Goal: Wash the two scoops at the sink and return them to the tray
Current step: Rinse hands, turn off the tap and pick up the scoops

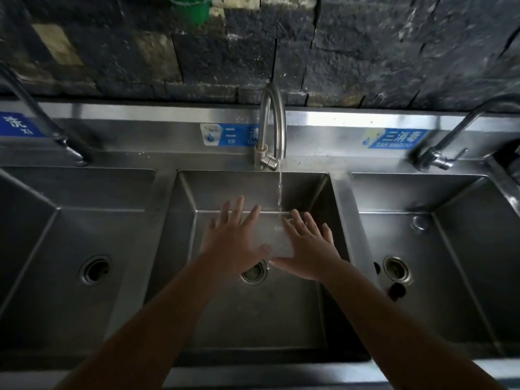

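Observation:
Both my hands are spread flat, palms down, over the middle steel sink basin [197, 305]. My left hand [235, 239] holds nothing, its fingers apart. My right hand [308, 246] is also empty with fingers apart, its index finger under the thin stream of water [280, 190] that runs from the curved steel tap [272, 122]. The thumbs nearly touch above the drain [253, 273]. No scoop and no tray are in view.
A steel basin [56, 235] lies to the left and another [450, 249] to the right, each with a drain and a tap [439, 156]. Blue labels [394, 137] run along the back ledge. A dark stone wall [365, 52] stands behind.

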The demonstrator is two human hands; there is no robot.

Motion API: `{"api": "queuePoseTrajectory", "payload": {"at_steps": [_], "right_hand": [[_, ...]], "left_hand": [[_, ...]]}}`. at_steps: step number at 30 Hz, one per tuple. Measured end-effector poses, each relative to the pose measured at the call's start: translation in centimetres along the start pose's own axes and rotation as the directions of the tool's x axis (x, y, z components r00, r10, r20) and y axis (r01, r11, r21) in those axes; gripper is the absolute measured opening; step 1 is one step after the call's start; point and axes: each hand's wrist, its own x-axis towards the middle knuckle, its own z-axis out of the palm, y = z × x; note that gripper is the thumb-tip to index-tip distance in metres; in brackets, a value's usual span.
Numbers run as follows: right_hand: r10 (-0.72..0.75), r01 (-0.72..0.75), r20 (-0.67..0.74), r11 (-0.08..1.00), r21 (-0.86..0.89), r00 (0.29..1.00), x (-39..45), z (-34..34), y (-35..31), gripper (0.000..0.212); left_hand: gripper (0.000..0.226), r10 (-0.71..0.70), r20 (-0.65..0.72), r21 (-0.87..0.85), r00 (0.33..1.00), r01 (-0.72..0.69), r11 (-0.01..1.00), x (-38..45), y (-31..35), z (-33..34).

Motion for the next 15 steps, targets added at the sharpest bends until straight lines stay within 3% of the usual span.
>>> {"api": "queuePoseTrajectory", "payload": {"at_steps": [15], "right_hand": [[0.136,-0.125,0.181,0.990,-0.072,0.974,-8.1,3.1,3.4,0.124]], "left_hand": [[0.107,-0.113,0.043,-0.006,0.993,0.113,0.994,-6.9,2.2,6.8]]}}
